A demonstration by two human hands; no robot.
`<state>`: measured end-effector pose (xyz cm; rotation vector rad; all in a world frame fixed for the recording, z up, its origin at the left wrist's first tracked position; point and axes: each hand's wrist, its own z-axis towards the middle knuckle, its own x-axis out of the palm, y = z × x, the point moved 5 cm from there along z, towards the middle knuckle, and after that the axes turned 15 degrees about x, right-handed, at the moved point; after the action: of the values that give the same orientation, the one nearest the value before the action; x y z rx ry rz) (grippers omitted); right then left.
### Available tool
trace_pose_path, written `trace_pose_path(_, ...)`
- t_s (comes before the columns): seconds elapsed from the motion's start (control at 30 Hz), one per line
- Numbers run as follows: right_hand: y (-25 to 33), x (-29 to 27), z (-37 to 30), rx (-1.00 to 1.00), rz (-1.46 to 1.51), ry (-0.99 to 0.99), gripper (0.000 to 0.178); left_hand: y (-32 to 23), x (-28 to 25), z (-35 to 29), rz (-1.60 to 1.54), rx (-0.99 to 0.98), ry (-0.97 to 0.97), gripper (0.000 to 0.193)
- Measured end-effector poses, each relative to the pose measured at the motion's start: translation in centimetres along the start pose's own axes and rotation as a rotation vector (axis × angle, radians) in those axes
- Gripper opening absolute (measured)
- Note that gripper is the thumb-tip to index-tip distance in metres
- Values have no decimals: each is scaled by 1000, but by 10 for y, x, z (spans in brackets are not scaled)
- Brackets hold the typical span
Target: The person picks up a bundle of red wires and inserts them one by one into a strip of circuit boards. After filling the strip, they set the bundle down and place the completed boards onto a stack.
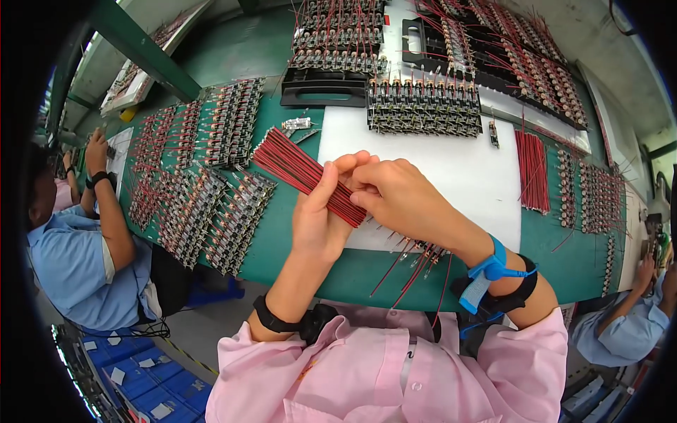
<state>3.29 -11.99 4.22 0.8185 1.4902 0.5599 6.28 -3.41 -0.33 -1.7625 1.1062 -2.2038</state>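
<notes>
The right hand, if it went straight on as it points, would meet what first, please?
Probably the red wires in the left hand; the right hand seems to touch them, though depth is unclear.

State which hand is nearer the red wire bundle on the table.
Right. The right hand is left of the bundle, apart from it; the left hand is farther left.

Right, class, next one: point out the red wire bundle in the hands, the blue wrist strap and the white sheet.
Red wire bundle (300, 168): head view, middle of its length.
Blue wrist strap (496, 268): head view, its clasp.
White sheet (483, 185): head view, bare right part.
</notes>
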Motion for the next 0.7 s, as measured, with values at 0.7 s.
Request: trace_pose_path(0.7, 9, 1, -1, -96, -191, -37, 8, -9, 1, -4, 223, 56, 7, 37)
